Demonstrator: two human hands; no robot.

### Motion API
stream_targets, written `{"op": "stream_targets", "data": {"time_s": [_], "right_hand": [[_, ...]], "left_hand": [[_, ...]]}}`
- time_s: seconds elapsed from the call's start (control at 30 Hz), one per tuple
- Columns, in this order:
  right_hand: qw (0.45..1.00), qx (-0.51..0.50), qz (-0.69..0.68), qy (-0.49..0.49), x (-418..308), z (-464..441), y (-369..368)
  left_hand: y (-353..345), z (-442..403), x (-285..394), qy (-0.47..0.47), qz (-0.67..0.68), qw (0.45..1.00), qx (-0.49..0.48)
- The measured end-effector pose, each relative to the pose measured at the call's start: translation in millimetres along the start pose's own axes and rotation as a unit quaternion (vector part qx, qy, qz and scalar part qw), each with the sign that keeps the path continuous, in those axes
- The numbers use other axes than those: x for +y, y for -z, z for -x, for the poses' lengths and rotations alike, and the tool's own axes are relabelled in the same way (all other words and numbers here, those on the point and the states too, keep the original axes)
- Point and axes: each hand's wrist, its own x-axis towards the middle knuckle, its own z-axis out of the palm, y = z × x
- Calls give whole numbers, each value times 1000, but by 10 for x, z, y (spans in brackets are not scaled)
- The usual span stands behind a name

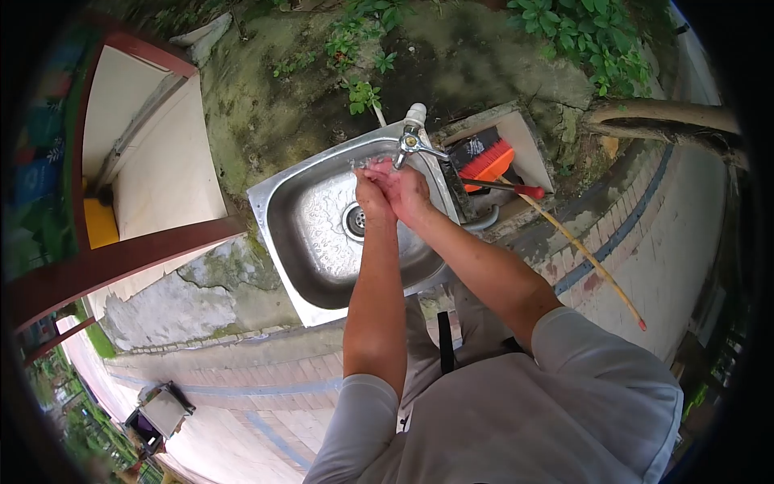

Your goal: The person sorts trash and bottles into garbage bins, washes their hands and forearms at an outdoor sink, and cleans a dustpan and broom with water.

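Over the metal sink [310, 242], my left hand [372, 196] and my right hand [409, 192] are held together under the tap [409, 143]. The hands touch each other near the spout, palms turned partly up, and water wets them. The fingers are partly curled and overlapping, so their exact shape is hard to make out. No object shows in either hand. Below and beside the wrists lies the round drain [355, 221]. Water drops and ripples spread over the basin floor.
Right of the sink, a box-like recess [524, 139] holds an orange brush [488, 161] with a red-ended handle. A long thin stick [588, 254] slants across the paving. Green plants [576, 36] grow behind, near a tree trunk [669, 117]. A reddish frame [121, 262] stands left.
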Motion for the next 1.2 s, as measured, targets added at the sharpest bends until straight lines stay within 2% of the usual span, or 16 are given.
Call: {"op": "stream_targets", "data": {"time_s": [0.13, 0.3, 0.37, 0.43, 0.47, 0.6, 0.63, 0.7, 0.73, 0.8, 0.83, 0.9, 1.03, 1.07, 1.13, 1.2], "right_hand": [[812, -233, 449, 291, 2, 833, -134], [753, -422, 406, 300, -444, 1573, -664], [704, -516, 363, 326, -485, 1443, -742], [672, -451, 434, 396, -423, 872, -474], [646, -380, 522, 406, -514, 429, -342], [578, -403, 634, 319, -409, -33, 75], [555, -407, 662, 296, -416, -90, 118], [562, -443, 616, 328, -500, 208, -160], [643, -420, 546, 335, -405, 475, -290], [713, -454, 467, 261, -492, 877, -559], [715, -465, 442, 276, -506, 1017, -702], [690, -530, 379, 316, -579, 1236, -1077], [674, -553, 477, 107, -696, 873, -1076], [579, -545, 605, 38, -633, 492, -845], [445, -439, 757, 194, -293, -237, -66], [667, -155, 729, -22, -343, -466, 140]], "left_hand": [[44, -253, 66, 133, 29, 986, 100], [-63, -477, 2, 226, 47, 951, 205], [-158, -351, -9, 227, 29, 963, 139], [-98, -338, -96, 218, 3, 972, 85], [284, -485, -295, 177, -42, 976, -121], [-156, -162, -182, 273, -113, 953, -67], [-32, -236, -181, 433, 252, 864, 44], [215, -259, -231, 499, 751, 394, 181], [301, -238, -262, 491, 834, 123, 217], [316, -196, -306, 437, 863, -154, 200], [222, -156, -264, 332, 905, -130, 232], [339, -260, -299, 343, 901, -96, 248], [3, 68, -99, 220, 925, -86, 299], [-52, 55, -65, 218, 927, -76, 296], [104, -3, -111, 204, 927, -243, 199], [-42, 39, 206, 168, 896, -280, 301]]}}
